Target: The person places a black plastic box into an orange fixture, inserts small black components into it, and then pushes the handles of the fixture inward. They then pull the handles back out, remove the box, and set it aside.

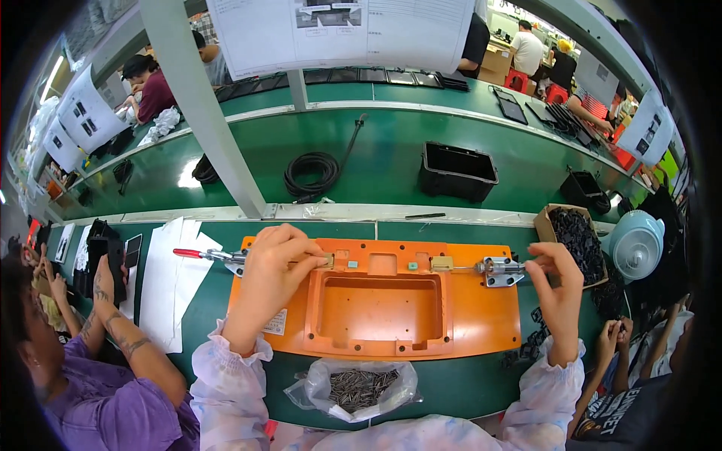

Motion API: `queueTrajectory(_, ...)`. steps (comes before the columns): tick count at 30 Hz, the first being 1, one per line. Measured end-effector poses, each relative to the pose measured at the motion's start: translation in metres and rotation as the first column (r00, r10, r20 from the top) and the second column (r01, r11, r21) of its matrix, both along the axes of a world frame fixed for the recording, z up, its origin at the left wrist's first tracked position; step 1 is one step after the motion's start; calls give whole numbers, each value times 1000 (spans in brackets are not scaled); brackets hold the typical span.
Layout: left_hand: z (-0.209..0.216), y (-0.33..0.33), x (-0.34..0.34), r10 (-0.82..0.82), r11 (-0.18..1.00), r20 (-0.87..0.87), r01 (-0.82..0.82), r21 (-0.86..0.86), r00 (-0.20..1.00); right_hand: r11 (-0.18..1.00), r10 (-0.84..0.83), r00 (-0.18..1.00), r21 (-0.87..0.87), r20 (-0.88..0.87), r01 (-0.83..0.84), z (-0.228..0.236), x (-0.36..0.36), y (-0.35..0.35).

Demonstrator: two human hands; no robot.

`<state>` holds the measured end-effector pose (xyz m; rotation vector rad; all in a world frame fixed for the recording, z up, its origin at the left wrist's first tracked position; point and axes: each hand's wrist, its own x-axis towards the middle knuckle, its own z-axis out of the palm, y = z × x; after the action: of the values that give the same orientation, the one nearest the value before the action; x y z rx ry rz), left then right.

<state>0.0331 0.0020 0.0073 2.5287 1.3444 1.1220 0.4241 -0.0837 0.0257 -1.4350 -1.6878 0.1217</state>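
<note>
Head view: an orange board lies on the green surface, pin bag nearer, parts box rightward. Left hand, narrowed at a tan block, hold unclear, partly hides a red-handled clamp; right hand, grip loosely parted, nears a silver clamp.

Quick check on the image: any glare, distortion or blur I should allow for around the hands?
Head view: left hand and right hand look reasonably crisp, no obvious motion blur; head view: a white glare patch sits on the green bench, away from the orange fixture; head view: the far rail bows toward the sides, and the corners go black.
</note>
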Motion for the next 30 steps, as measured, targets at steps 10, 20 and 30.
queueTrajectory(10, -4, 2, -11, -154, 987, -159, 160, 30, 975, 984, -171, 963, -78, -211, 158, -38, 26, -35)
queueTrajectory(20, -10, -12, -11, -41, 990, -411, 94, 108, 911, 975, -209, 948, -119, -239, 185, -45, 18, -57)
queueTrajectory(30, 8, -36, -5, 222, 970, -428, -152, 192, 876, 953, 95, 992, -296, 82, -66, -32, 38, -79)
